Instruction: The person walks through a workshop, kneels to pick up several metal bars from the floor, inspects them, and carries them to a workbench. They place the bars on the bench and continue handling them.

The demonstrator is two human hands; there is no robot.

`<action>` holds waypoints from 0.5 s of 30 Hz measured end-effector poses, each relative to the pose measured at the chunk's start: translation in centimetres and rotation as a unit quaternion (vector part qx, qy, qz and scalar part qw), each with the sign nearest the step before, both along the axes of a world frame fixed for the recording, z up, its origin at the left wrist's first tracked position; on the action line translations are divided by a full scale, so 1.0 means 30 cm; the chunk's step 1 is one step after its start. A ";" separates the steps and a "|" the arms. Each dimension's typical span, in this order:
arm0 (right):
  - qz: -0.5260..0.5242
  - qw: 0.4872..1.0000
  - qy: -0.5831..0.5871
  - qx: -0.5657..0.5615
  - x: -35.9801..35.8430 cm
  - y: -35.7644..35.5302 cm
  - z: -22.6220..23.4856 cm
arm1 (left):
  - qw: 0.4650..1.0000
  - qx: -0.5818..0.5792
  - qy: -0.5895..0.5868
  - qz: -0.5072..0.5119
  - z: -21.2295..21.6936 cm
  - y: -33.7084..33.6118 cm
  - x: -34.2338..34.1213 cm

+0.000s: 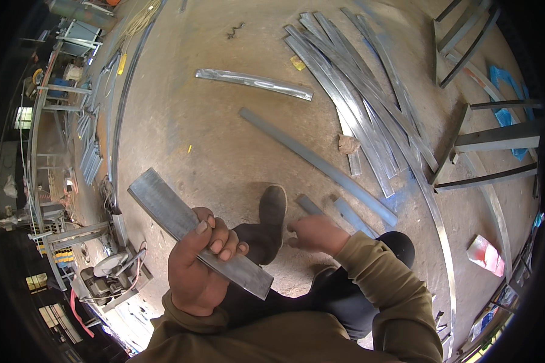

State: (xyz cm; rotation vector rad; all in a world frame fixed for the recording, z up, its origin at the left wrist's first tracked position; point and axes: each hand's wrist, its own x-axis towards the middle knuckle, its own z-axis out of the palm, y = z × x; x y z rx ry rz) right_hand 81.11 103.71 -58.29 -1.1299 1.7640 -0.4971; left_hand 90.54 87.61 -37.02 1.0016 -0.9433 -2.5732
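A short grey metal bar (169, 206) lies slantwise across my left hand (197, 266), the fingers and thumb wrapped round it. Its far end points up and to the left. My right hand (318, 235) is over my lap, with its fingers curled in; whatever they hold, if anything, is hidden. Just beyond it, two short metal pieces rest on the floor, one a flat grey offcut (309, 204) and the other a bluish-grey length (354, 218). A longer grey metal bar (321, 163) runs diagonally behind them.
Long shiny metal strips (357, 85) are heaped at the far right, with a crumpled brown lump (348, 144) beside them. A separate shiny piece (254, 83) lies farther off. Metal frames (496, 139) stand at right. On the left sits a chop saw (110, 266).
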 end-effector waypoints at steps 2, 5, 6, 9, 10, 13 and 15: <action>-0.027 0.999 -0.021 -0.032 0.007 -0.005 -0.006 | 1.000 -0.002 0.002 0.000 0.002 0.000 0.003; -0.061 0.997 -0.035 -0.044 0.008 -0.014 -0.018 | 1.000 -0.009 -0.011 0.007 0.008 0.004 0.004; -0.058 0.997 -0.028 -0.047 0.007 -0.015 -0.022 | 1.000 -0.010 -0.018 0.008 0.009 0.006 0.004; -0.059 0.997 -0.019 -0.051 0.004 -0.013 -0.033 | 1.000 -0.019 -0.021 0.004 0.011 0.009 0.000; -0.058 0.997 -0.025 -0.045 0.004 -0.011 -0.035 | 1.000 -0.018 -0.022 0.006 0.012 0.010 0.000; -0.063 0.996 -0.030 -0.047 0.004 -0.011 -0.040 | 1.000 -0.015 -0.024 0.009 0.013 0.014 0.001; -0.062 0.997 -0.025 -0.040 0.005 -0.013 -0.041 | 1.000 -0.014 -0.021 0.009 0.011 0.015 0.001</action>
